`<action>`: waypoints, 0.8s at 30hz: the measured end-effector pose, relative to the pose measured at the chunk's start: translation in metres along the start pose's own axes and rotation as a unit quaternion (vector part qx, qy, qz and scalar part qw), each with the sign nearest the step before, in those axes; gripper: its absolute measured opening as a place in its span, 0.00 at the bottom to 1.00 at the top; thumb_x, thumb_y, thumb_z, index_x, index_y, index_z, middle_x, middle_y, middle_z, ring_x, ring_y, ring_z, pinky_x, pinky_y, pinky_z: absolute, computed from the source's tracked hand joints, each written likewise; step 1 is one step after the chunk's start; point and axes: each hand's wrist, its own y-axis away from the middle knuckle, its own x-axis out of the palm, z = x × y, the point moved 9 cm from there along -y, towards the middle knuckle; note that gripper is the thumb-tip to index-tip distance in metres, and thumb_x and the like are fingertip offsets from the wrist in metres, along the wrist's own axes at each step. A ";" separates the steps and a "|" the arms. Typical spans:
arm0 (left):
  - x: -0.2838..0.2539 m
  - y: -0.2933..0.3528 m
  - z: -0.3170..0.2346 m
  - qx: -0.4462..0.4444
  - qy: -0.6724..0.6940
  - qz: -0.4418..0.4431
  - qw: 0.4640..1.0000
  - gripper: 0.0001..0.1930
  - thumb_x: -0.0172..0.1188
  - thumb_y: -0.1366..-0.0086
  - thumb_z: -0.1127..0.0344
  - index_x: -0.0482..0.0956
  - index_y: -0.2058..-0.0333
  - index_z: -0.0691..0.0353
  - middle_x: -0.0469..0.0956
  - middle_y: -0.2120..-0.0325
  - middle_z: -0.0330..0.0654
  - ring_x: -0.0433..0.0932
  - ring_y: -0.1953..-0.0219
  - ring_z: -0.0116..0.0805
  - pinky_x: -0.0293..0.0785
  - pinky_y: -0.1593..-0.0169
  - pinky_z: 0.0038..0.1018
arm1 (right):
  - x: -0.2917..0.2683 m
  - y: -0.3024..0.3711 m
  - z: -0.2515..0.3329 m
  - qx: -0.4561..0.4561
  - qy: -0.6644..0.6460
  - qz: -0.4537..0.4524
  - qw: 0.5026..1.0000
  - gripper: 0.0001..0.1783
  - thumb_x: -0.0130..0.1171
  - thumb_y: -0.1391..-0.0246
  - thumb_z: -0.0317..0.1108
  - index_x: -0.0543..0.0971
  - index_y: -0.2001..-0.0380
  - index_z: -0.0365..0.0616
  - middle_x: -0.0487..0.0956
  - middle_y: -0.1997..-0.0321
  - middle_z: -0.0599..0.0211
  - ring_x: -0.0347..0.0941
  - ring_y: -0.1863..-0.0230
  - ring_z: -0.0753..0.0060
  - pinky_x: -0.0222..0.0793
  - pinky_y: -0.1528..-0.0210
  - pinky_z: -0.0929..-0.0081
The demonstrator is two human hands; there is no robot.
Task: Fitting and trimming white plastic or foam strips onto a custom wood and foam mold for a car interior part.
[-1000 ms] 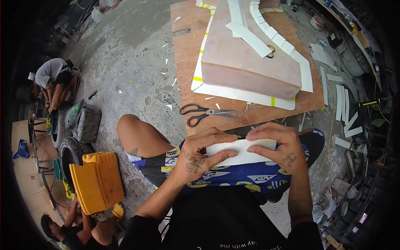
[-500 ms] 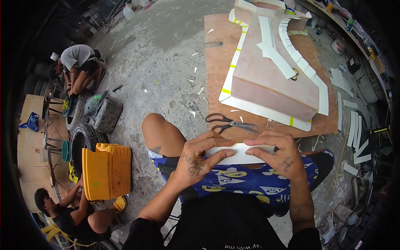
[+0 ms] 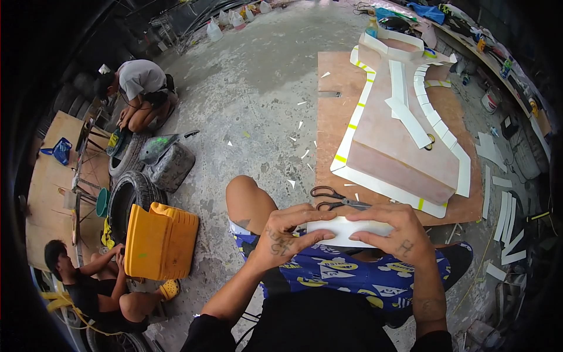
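Between my two hands, above my lap, is a short white strip (image 3: 342, 225) that looks like card or thin plastic. My left hand (image 3: 287, 237) pinches its left part, thumb below and fingers along the top edge. On the other side my right hand (image 3: 394, 229) pinches it the same way. The strip bows a little between the thumbs. Just beyond my hands lie black-handled scissors (image 3: 331, 198) on a brown board (image 3: 337, 126). Farther off on that board rests a large pinkish panel (image 3: 384, 126), edged with white strips and yellow tape. A loose white strip (image 3: 409, 122) and smaller scissors (image 3: 430, 141) lie on the panel.
White offcuts (image 3: 507, 220) are scattered on the floor at right. To the left stand a yellow plastic box (image 3: 161, 240), tyres (image 3: 130, 190) and a grey container (image 3: 170, 167). One person (image 3: 138, 94) crouches at far left; another person (image 3: 97, 287) sits behind the yellow box.
The view has tilted, so the board, panel and people appear lower and farther right. Both hands still grip the white strip, which now looks more bowed.
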 end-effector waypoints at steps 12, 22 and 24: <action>-0.007 0.000 -0.009 -0.029 -0.019 -0.007 0.999 0.15 0.69 0.46 0.73 0.83 0.57 0.65 0.83 0.67 0.48 0.81 0.65 0.35 0.76 0.63 0.27 | 0.004 -0.008 -0.011 0.043 -0.029 0.009 0.999 0.16 0.73 0.61 0.31 0.86 0.64 0.44 0.83 0.73 0.58 0.72 0.73 0.73 0.67 0.68 0.75; -0.006 -0.007 -0.015 0.051 -0.040 -0.040 0.997 0.12 0.69 0.45 0.74 0.84 0.60 0.65 0.82 0.69 0.43 0.78 0.71 0.22 0.69 0.74 0.16 | 0.000 -0.011 -0.014 -0.002 -0.010 -0.016 1.000 0.13 0.70 0.55 0.29 0.86 0.63 0.43 0.81 0.76 0.59 0.70 0.75 0.72 0.66 0.69 0.73; -0.006 -0.009 -0.019 0.037 -0.039 -0.036 0.998 0.12 0.69 0.45 0.74 0.84 0.60 0.65 0.82 0.69 0.43 0.77 0.73 0.22 0.68 0.75 0.17 | -0.002 -0.011 -0.015 0.004 -0.001 -0.022 1.000 0.12 0.70 0.55 0.29 0.86 0.64 0.43 0.81 0.76 0.59 0.70 0.74 0.71 0.66 0.68 0.73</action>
